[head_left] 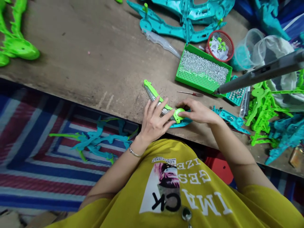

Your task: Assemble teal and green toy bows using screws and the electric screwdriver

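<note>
A long bright-green plastic part [152, 89] with a clear strip along its side lies slantwise near the table's front edge. My left hand [155, 120] rests across its middle, fingers spread over it and thumb at its near side, steadying it. At the part's round end, my right hand [198, 110] is closed, thumb and fingertips pressed on the rim. Beneath that end shows a teal plastic piece [181, 123], mostly hidden by the hands. A thin screwdriver [193, 94] lies just beyond my right hand.
A green basket [197, 83] holds small silver screws; a red basket [231, 53] holds small pieces. A grey powered screwdriver [261, 74] hangs in from the right. Teal frames [166, 28] lie at the back, green parts [261, 107] pile up right, others [21, 47] sit far left.
</note>
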`<state>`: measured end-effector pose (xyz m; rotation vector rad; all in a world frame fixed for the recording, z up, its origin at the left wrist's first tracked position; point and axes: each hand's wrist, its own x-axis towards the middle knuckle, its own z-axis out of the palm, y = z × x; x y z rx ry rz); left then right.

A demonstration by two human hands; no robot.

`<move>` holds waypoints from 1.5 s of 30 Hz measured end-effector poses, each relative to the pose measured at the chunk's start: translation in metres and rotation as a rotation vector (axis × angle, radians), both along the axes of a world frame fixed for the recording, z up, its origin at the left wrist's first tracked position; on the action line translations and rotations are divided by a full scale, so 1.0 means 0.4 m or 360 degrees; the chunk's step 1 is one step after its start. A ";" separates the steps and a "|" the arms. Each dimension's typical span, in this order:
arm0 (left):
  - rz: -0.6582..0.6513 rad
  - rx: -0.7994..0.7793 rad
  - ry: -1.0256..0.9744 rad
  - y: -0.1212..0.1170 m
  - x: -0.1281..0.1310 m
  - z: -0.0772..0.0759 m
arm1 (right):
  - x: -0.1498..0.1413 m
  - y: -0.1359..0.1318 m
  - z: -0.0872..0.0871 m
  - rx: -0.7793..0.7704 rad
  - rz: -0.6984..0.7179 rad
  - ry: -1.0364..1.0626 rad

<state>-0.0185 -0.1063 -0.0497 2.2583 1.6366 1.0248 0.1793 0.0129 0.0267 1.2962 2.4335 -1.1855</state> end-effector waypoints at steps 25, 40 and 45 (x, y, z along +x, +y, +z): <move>0.0262 0.0077 0.0047 -0.063 0.054 -0.058 | -0.029 0.032 -0.003 -0.0174 0.0059 0.0014; 0.0495 -0.0969 -0.2129 -0.011 0.117 0.034 | 0.029 0.002 0.012 -0.0231 0.0104 0.0437; 0.0567 -0.0985 -0.2120 -0.026 0.134 0.042 | 0.037 0.017 0.021 -0.0211 0.0378 0.0197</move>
